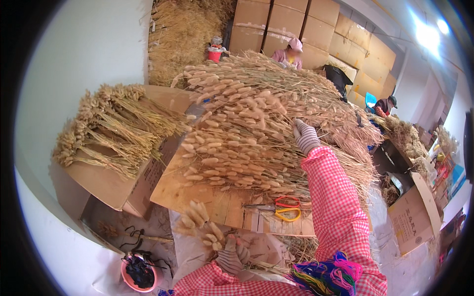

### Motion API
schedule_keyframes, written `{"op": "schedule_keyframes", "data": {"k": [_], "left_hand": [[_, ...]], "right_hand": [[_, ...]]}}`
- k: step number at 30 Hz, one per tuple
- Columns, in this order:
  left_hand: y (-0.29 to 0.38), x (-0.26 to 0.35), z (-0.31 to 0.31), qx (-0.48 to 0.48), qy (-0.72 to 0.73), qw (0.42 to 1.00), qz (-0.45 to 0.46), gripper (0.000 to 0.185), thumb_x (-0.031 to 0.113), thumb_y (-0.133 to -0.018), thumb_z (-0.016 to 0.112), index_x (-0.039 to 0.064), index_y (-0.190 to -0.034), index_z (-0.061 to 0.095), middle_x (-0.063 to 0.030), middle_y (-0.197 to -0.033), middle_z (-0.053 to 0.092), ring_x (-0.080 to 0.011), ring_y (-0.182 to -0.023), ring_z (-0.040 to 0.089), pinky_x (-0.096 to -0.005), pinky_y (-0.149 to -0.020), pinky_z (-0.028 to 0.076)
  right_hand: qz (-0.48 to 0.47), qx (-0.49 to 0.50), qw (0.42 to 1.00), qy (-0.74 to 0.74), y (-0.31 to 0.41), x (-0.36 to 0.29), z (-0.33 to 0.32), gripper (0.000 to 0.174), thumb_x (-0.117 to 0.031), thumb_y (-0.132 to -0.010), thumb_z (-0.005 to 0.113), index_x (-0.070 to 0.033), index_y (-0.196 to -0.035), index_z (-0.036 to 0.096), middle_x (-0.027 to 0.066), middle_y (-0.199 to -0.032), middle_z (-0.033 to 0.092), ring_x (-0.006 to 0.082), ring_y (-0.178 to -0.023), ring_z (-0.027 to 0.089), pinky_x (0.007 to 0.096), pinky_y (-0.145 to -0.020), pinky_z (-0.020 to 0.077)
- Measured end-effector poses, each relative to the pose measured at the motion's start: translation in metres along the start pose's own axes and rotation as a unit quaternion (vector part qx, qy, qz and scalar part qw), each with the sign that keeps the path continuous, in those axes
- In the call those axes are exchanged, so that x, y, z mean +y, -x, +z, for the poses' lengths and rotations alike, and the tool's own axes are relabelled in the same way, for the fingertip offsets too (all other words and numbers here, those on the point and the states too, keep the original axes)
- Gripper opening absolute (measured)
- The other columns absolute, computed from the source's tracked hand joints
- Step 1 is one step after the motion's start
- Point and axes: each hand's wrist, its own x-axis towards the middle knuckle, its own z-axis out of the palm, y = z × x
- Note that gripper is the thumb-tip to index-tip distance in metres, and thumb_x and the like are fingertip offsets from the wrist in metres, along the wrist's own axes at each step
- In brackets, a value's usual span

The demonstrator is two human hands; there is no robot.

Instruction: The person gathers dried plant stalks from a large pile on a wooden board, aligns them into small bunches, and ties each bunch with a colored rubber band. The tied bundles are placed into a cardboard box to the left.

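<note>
My left hand [232,255], in a striped glove, grips a small bunch of dried bunny-tail grass [198,218] near my body, its fluffy heads pointing up and left. Over the large heap of dried bunny-tail grass [244,148], my right hand [306,136], gloved alike, closes its fingers on stems at the heap's middle. Some heads [268,105] just left of that hand are blurred. The heap lies on a wooden board [177,185]. Scissors [287,208] with one red and one yellow handle loop rest on the board's near edge, between my hands.
At left, tied bundles of dried grass [122,129] lie on a cardboard box [107,188]. A pink bucket [140,273] holding black strips stands at lower left. An open carton [414,218] is at right. Two people [290,55] sit farther back, near stacked cartons [285,22].
</note>
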Motion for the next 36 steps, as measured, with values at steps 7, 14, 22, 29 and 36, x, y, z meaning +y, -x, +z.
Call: {"op": "schedule_keyframes", "data": {"k": [7, 14, 22, 29, 36], "left_hand": [[0.002, 0.003, 0.005, 0.052, -0.046, 0.997, -0.022, 0.038, 0.039, -0.103, 0.03, 0.008, -0.105, 0.052, -0.0014, -0.059, 0.042, -0.016, -0.04, 0.031, -0.0317, -0.038, 0.029], [-0.003, 0.004, 0.036, 0.206, -0.123, 0.97, -0.028, 0.032, 0.036, -0.103, 0.034, 0.011, -0.095, 0.051, -0.0001, -0.052, 0.036, -0.0158, -0.038, 0.028, -0.0312, -0.036, 0.026], [-0.04, 0.014, 0.084, 0.201, -0.169, 0.964, 0.036, 0.029, 0.038, -0.1, 0.044, 0.012, -0.091, 0.054, 0.0021, -0.049, 0.032, -0.0132, -0.038, 0.027, -0.0292, -0.035, 0.024], [-0.06, 0.003, 0.113, 0.299, -0.215, 0.928, 0.052, 0.028, 0.035, -0.1, 0.046, 0.013, -0.086, 0.056, 0.0039, -0.046, 0.028, -0.0115, -0.035, 0.024, -0.0279, -0.032, 0.021], [-0.048, 0.012, 0.106, 0.294, -0.206, 0.932, 0.056, 0.031, 0.038, -0.1, 0.044, 0.012, -0.089, 0.057, 0.0048, -0.047, 0.028, -0.0121, -0.035, 0.023, -0.0287, -0.032, 0.022]], "right_hand": [[-0.018, -0.155, 0.988, -0.018, 0.046, -0.044, -0.037, 0.014, -0.016, -0.086, 0.058, -0.008, -0.098, 0.061, 0.0142, -0.078, 0.066, 0.0317, -0.076, 0.065, 0.0387, -0.073, 0.0486], [-0.176, -0.188, 0.957, 0.134, 0.077, -0.048, -0.05, 0.024, -0.017, -0.08, 0.063, -0.012, -0.104, 0.064, 0.007, -0.092, 0.067, 0.028, -0.091, 0.062, 0.0448, -0.096, 0.037], [-0.257, -0.083, 0.94, 0.209, 0.1, -0.068, -0.049, 0.018, -0.016, -0.075, 0.068, -0.015, -0.092, 0.065, 0.0015, -0.084, 0.06, 0.0247, -0.086, 0.06, 0.0438, -0.094, 0.0399], [-0.337, -0.053, 0.916, 0.213, 0.143, -0.095, -0.04, 0.02, -0.012, -0.067, 0.068, -0.013, -0.086, 0.061, 0.001, -0.08, 0.056, 0.0226, -0.079, 0.057, 0.0456, -0.09, 0.044], [-0.371, -0.081, 0.897, 0.226, 0.176, -0.124, -0.024, 0.009, -0.012, -0.071, 0.067, -0.015, -0.077, 0.061, -0.0007, -0.069, 0.051, 0.0179, -0.07, 0.056, 0.0419, -0.093, 0.0441]]}}
